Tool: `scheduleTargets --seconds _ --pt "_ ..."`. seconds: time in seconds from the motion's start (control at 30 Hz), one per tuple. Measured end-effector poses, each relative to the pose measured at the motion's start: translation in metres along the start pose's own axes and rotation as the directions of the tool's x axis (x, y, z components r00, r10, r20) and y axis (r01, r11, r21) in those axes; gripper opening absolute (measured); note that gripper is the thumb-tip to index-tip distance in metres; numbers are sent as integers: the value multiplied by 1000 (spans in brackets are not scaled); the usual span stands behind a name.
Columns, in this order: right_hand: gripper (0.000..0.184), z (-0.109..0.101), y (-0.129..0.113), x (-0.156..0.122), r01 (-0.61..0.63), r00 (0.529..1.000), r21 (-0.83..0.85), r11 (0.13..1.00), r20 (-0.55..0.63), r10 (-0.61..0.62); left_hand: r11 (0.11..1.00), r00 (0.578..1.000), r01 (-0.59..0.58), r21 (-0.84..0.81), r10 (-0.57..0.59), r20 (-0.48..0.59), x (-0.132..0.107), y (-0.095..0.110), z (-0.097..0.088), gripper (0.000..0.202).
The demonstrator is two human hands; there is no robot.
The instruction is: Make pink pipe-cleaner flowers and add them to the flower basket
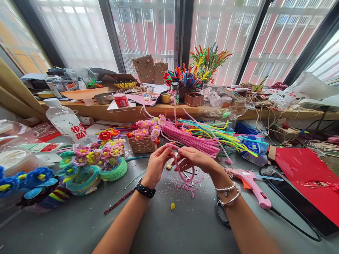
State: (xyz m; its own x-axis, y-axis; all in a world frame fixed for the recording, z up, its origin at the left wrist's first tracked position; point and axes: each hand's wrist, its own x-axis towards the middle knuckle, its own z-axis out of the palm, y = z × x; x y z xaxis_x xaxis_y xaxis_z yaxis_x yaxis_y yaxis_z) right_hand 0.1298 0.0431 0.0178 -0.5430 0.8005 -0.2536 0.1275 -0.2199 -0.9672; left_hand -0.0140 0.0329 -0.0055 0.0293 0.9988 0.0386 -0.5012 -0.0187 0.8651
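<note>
A pink pipe cleaner (180,174) is bent into a hanging loop above the grey table. My left hand (158,163) pinches it near its upper end, a dark watch on that wrist. Closed on the same pipe cleaner from the other side is my right hand (197,158), with bracelets at the wrist. The fingertips are close together. Beneath them lie silver scissors (188,180), partly hidden, among pink fluff scraps. Behind the hands rests a bundle of pink pipe cleaners (189,138), next to a small basket (141,145) of pink pipe-cleaner flowers.
A pink glue gun (254,188) and a black phone-like slab (299,201) lie right. Black-handled scissors (221,213) sit under my right forearm. At left stand flower-filled round pots (113,170) and a plastic bottle (66,121). Multicoloured pipe cleaners (225,135) spread behind.
</note>
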Motion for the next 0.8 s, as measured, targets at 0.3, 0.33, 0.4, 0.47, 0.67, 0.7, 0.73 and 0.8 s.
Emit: scheduleTargets --seconds 0.3,0.33,0.4,0.47,0.67,0.7,0.73,0.8 --pt "16 17 9 12 1 999 80 997 50 -5 998 990 -55 13 56 -130 0 4 -2 28" --pt "16 17 10 12 -5 999 77 997 53 1 998 989 -56 18 57 -134 0 4 -2 27" --pt "19 18 11 13 -13 998 64 998 54 9 998 986 -65 26 68 -151 1 3 -3 25" --pt "21 20 13 14 6 998 36 999 55 -8 997 981 -79 27 83 -175 2 2 -4 24" --pt "30 33 20 18 137 991 -97 986 5 -137 996 982 -87 3 86 -170 3 1 -7 25" --pt "27 35 20 18 123 992 -96 988 11 -123 996 982 -88 2 87 -168 3 2 -8 24" --pt "23 36 19 18 105 994 -86 991 29 -103 996 981 -91 4 91 -170 4 2 -9 24" --pt "16 38 17 16 59 996 -73 996 77 -53 995 976 -102 9 102 -192 5 3 -12 23"
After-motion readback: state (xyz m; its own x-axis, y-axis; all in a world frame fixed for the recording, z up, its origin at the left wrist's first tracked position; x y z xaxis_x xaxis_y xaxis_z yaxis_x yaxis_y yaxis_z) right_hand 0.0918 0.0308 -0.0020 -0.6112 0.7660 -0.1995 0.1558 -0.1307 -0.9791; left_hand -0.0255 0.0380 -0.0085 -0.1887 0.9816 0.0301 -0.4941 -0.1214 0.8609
